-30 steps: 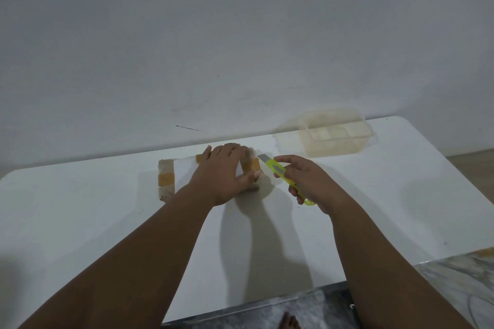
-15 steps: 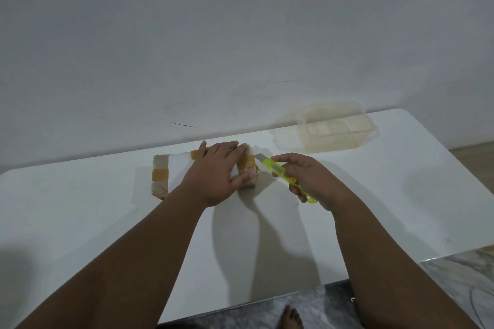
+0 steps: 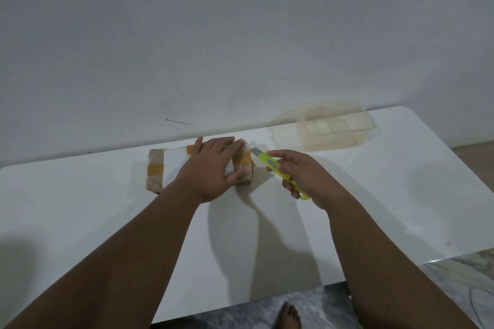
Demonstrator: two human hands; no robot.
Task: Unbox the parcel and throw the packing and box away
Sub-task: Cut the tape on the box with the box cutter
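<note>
Left hand [image 3: 211, 168] flat on the parcel [image 3: 171, 168], hiding its right half, right hand [image 3: 304, 176] just beside gripping a yellow-green box cutter [image 3: 272, 165], handle mostly covered, blade tip at parcel's end

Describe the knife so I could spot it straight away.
Start at the white table. Right of the taped parcel, the right hand grips the knife. It is the only bright yellow-green thing there, with a short grey blade aimed at the parcel's end.

- No words, brands, numbers or signs were legible anywhere.
- The white paper [image 3: 172, 168] on the parcel [image 3: 155, 168] looked blank where it showed.
- The yellow knife [image 3: 271, 165] bore no readable marking.
</note>
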